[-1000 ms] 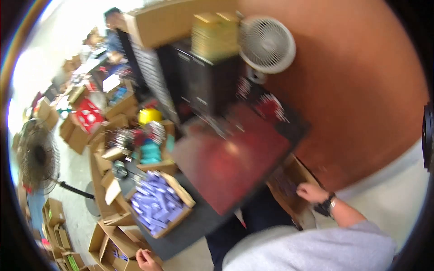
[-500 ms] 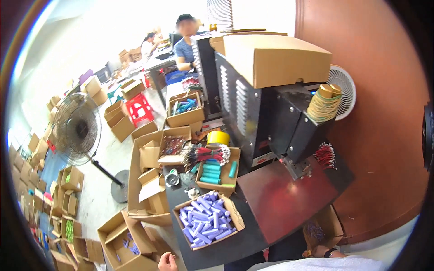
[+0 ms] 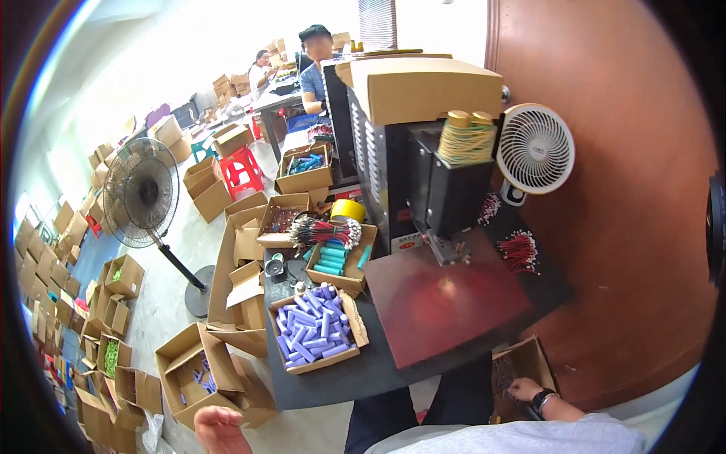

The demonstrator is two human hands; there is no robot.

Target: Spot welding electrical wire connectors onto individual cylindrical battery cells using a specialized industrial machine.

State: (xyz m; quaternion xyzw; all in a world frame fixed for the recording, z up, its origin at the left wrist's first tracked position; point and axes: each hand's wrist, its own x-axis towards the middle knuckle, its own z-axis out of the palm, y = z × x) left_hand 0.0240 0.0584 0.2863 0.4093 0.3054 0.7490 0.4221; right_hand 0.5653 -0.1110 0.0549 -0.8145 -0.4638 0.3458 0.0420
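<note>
Right hand reaches, grip hidden so its state cannot be told, into the carton at the table's near right, so it should pick by feel without spilling, while left hand hangs open, empty, near left.

A brown cardboard box sits atop the black machine, which bears a small white label low down. An open carton of purple cylinders stands on the table; open brown cartons crowd the floor.
</note>
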